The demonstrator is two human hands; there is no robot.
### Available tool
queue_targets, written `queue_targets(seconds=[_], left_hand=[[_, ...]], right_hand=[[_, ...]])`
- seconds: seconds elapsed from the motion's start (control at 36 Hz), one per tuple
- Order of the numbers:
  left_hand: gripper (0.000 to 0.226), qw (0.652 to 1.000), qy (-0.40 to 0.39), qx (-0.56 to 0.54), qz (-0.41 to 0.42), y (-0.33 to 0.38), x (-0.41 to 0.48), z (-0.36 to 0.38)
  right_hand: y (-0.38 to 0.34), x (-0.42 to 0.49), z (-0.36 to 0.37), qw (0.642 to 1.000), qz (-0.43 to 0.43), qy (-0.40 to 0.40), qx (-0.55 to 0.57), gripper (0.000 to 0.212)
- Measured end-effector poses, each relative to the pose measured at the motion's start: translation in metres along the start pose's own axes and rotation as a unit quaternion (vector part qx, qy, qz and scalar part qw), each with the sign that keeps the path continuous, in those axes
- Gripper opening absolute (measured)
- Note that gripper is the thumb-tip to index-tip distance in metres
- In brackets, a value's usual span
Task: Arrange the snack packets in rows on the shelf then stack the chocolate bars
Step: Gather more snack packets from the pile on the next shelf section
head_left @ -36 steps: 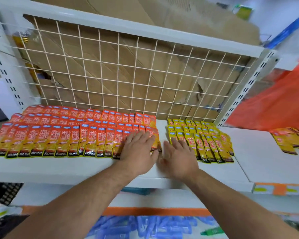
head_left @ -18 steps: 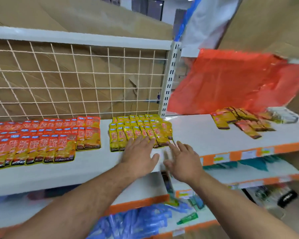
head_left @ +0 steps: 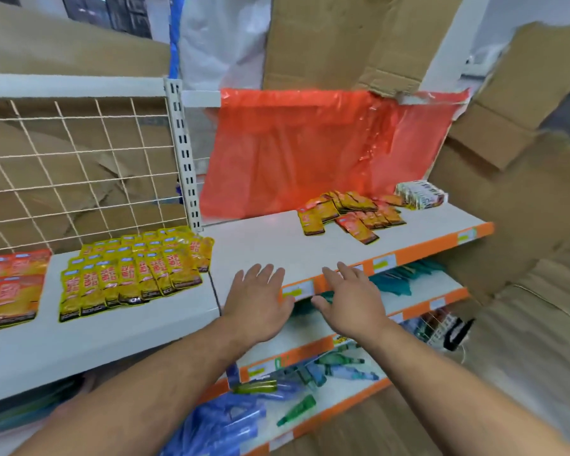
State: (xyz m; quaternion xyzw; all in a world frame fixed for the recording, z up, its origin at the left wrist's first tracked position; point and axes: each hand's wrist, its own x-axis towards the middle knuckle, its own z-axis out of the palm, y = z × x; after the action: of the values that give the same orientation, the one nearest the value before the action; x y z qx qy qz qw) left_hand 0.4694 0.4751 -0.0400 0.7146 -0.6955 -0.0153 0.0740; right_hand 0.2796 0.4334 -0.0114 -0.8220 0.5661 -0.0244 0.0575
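Now the red rows (head_left: 10, 284) and yellow rows (head_left: 135, 274) lie in order left of the post (head_left: 185, 159). I judge the step in hand is fetching the loose packets (head_left: 349, 213), heaped well right of the post beside a box (head_left: 420, 194). I see the left hand (head_left: 255, 302) and right hand (head_left: 351, 301) flat, fingers spread, holding nothing, at the shelf (head_left: 277, 245) edge. Next they must reach further right. Half a second ago they were at the yellow rows.
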Motion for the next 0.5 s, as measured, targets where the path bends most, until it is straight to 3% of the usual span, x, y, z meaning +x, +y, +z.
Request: queue_targets(seconds=[0.5], left_hand=[[0.065, 0.991, 0.002, -0.027, 0.133, 0.103, 0.204, 0.043]], right_hand=[[0.143, 0.108, -0.009, 0.990, 0.138, 0.009, 0.038, 0.067]])
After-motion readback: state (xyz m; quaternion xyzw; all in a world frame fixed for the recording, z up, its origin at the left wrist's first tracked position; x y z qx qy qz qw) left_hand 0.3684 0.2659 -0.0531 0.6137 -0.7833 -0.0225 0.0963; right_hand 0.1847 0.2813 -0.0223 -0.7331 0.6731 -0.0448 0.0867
